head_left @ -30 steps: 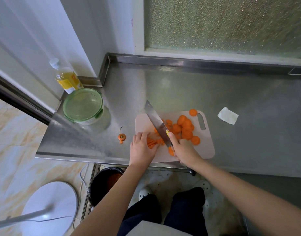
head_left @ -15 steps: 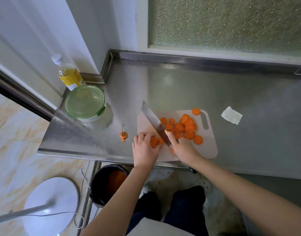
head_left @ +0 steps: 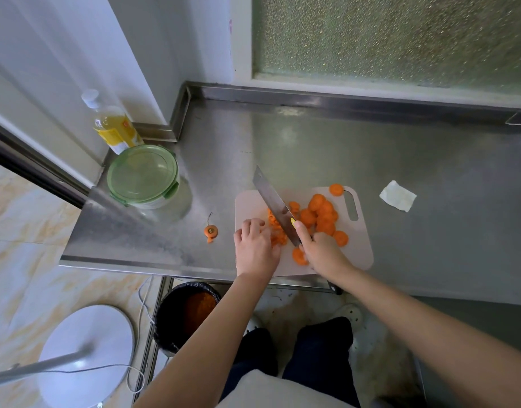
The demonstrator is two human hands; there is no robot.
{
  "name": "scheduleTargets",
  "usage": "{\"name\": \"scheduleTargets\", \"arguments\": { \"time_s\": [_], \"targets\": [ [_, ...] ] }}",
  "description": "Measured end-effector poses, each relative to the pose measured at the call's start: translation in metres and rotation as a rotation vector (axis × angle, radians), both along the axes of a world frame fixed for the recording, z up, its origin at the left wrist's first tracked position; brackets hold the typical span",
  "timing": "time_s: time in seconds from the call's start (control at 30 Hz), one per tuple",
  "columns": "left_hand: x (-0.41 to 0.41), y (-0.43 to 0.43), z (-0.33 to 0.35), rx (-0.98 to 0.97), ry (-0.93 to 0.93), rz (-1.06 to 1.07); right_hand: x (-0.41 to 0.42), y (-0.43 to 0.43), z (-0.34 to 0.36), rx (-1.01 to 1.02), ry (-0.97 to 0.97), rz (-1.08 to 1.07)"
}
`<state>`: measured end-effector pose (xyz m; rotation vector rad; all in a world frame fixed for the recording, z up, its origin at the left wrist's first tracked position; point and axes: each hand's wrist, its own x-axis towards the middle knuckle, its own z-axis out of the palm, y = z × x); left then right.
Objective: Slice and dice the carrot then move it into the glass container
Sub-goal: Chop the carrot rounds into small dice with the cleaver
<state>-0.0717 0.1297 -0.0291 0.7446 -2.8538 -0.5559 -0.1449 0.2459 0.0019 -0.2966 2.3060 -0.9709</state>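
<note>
Tightly, right grip (head_left: pixel 324 251) round knife (head_left: pixel 271 198)

A white-capped clear plastic bottle of yellow liquid (head_left: pixel 113 126) stands at the back-left of the stainless-steel counter (head_left: pixel 371 160); a crumpled white paper scrap (head_left: pixel 397 196) lies to the right; below, a round black bin (head_left: pixel 167 325) holds orange scraps; beside it, a round white stand base (head_left: pixel 100 334) rests on the floor.

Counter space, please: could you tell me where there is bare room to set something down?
Free: the wide counter stretch behind the board up to the back rim, and everything right of the napkin. Between container and board only the carrot top lies. Crowded: the board itself, with slices and knife.
</note>
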Motion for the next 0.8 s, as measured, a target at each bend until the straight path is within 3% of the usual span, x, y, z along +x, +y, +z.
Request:
{"name": "scheduleTargets", "arguments": {
  "time_s": [0.13, 0.23, 0.43, 0.67, 0.8],
  "targets": [
    [0.002, -0.004, 0.003, 0.112, 0.046, 0.059, 0.0, -0.001, 0.001, 0.0, 0.004, 0.022],
    [0.007, -0.016, 0.004, 0.093, 0.108, 0.114, 0.0, 0.0, 0.0, -0.016, -0.018, 0.022],
    [0.02, -0.032, -0.004, 0.087, 0.01, 0.122, 0.0, -0.002, -0.003, -0.017, -0.026, 0.012],
    [0.023, -0.022, 0.0, 0.371, -0.094, 0.078, 0.005, -0.006, -0.009, 0.035, 0.039, 0.093],
    [0.019, -0.02, 0.0, 0.428, -0.057, 0.049, 0.007, -0.008, -0.011, 0.087, 0.031, 0.134]
  ]
}}
